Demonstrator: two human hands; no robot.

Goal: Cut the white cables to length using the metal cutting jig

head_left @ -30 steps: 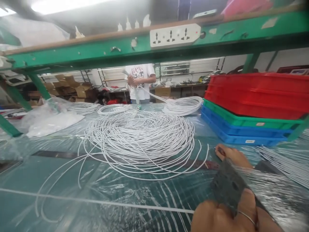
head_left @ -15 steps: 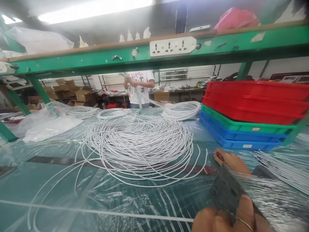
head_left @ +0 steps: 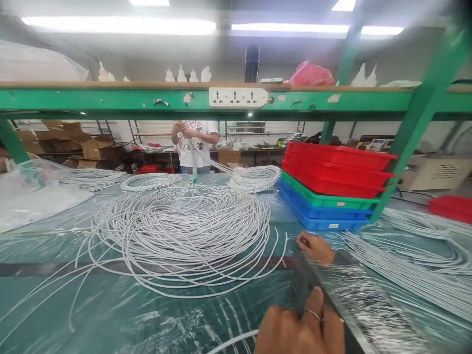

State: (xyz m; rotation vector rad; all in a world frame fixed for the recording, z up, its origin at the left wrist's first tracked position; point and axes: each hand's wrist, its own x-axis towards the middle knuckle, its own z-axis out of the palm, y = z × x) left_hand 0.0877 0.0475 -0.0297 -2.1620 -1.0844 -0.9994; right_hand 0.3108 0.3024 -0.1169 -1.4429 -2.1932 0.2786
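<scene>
At the bottom, my left hand (head_left: 300, 324), with a ring on one finger, is closed around a white cable (head_left: 236, 340) that runs in from the lower left. Its knuckles are against the dark plate (head_left: 300, 280) at the front of a box-shaped device wrapped in shiny film (head_left: 368, 300). On the far side of that device, my right hand (head_left: 316, 247) is curled closed near the plate's top edge. What its fingers hold, if anything, is hidden. A big loose coil of white cable (head_left: 184, 231) lies to the left, two cut ends pointing up near my right hand.
Stacked red, green and blue trays (head_left: 328, 196) stand behind my right hand. A steel ruler (head_left: 66, 268) passes under the coil. Straight cable lengths (head_left: 401, 270) lie at right. A green shelf beam (head_left: 147, 103) with a power strip (head_left: 238, 98) spans above. Opposite, a person (head_left: 195, 142) handles cables.
My view has tilted up and turned right, so the scene sits further left. The cable at my left hand, straight and taut before, now curves down. Both hands stay at the device.
</scene>
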